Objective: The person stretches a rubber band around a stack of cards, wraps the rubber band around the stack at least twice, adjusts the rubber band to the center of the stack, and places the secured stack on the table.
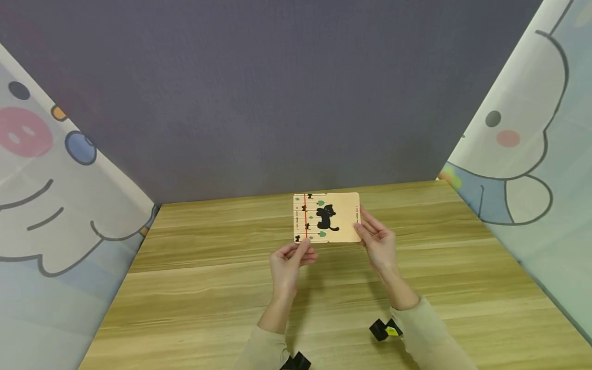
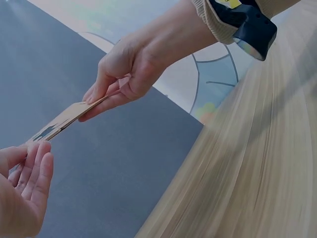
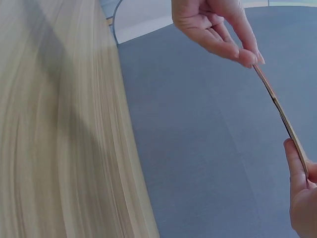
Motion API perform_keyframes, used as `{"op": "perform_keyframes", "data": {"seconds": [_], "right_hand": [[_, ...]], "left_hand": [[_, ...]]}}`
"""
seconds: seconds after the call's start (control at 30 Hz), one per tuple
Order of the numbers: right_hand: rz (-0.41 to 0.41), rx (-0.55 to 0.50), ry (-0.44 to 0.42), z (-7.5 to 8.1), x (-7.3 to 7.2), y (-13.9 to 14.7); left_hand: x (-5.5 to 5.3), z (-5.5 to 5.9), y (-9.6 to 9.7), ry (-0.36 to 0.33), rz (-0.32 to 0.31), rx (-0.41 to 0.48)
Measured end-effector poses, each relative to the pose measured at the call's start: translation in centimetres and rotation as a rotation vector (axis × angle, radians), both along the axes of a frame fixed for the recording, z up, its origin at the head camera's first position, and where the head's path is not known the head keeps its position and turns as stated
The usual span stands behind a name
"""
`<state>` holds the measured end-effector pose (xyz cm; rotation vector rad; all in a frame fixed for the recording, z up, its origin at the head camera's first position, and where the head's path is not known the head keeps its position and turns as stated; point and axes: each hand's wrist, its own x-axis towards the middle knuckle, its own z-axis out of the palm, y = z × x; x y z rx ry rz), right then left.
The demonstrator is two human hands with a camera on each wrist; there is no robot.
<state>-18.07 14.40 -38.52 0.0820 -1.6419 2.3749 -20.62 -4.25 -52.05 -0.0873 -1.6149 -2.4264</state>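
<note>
A thin cream card with a black cat picture, small green trees and a red stripe near its left side is held up above the table. My left hand pinches its lower left corner, thumb on the front. At the right edge, my right hand grips it between the thumb in front and the fingers behind. In the left wrist view the card slants between both hands. Seen edge-on in the right wrist view, the card looks layered, and its printed face is hidden.
The wooden table spreads below both hands. A dark grey panel stands behind it, with cartoon-print curtains on both sides. Black wrist cameras sit by the sleeves.
</note>
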Motion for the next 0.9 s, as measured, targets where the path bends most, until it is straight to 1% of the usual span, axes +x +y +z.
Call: {"op": "perform_keyframes", "data": {"seconds": [0.13, 0.2, 0.23, 0.27, 0.3, 0.33, 0.37, 0.4, 0.43, 0.47, 0.53, 0.57, 0.6, 0.63, 0.7, 0.73, 0.8, 0.83, 0.9], "right_hand": [[0.011, 0.022, -0.012, -0.3, -0.1, 0.2], [0.083, -0.036, 0.069, -3.3, -1.9, 1.2], [0.088, -0.015, 0.067, -3.4, -1.9, 1.3], [0.120, -0.018, 0.082, -3.5, -1.9, 1.5], [0.139, 0.004, 0.092, -3.6, -1.9, 1.7], [0.187, -0.009, 0.123, -3.6, -1.9, 1.9], [0.240, -0.033, 0.160, -5.4, -2.8, 2.6], [0.250, 0.026, 0.164, -5.2, -2.7, 2.9], [0.273, 0.051, 0.176, -5.3, -2.8, 3.1], [0.338, 0.020, 0.222, -7.1, -3.7, 3.9], [0.403, 0.026, 0.268, -7.7, -4.1, 4.3], [0.407, 0.058, 0.279, -7.8, -4.3, 4.4], [0.419, 0.073, 0.292, -6.0, -3.3, 4.0], [0.417, 0.074, 0.278, -4.6, -2.5, 3.6], [0.375, 0.133, 0.236, -1.0, -0.5, 2.5], [0.369, 0.137, 0.231, -0.5, -0.2, 2.4], [0.341, 0.148, 0.192, 0.3, 0.4, 2.0], [0.316, 0.171, 0.162, 0.5, 0.5, 1.9], [0.301, 0.178, 0.143, 0.7, 0.7, 1.7]], "left_hand": [[-0.1, -0.2, -0.2, 0.023, 0.024, -0.002], [-0.1, -0.2, -0.3, 0.030, 0.038, 0.006], [-0.1, -0.2, -0.4, 0.036, 0.045, 0.010], [-0.1, -0.1, -0.5, 0.042, 0.051, 0.015], [-0.1, -0.1, -0.6, 0.049, 0.056, 0.019], [-0.1, -0.1, -0.7, 0.051, 0.060, 0.025], [-0.1, 0.0, -0.8, 0.054, 0.063, 0.026], [-0.1, 0.0, -0.9, 0.057, 0.063, 0.026], [-0.1, 0.0, -0.9, 0.060, 0.063, 0.027], [-0.1, 0.0, -1.0, 0.063, 0.064, 0.028], [0.0, 0.0, -1.1, 0.063, 0.061, 0.027], [0.1, 0.0, -1.2, 0.064, 0.059, 0.026], [0.2, 0.0, -1.2, 0.068, 0.056, 0.025], [0.2, 0.0, -1.2, 0.069, 0.052, 0.028], [0.3, 0.1, -1.2, 0.066, 0.034, 0.033], [0.4, 0.0, -1.1, 0.062, 0.022, 0.035], [0.4, 0.0, -1.0, 0.058, -0.004, 0.045], [0.4, 0.0, -1.0, 0.051, -0.020, 0.050], [0.4, -0.1, -0.9, 0.045, -0.045, 0.044]]}}
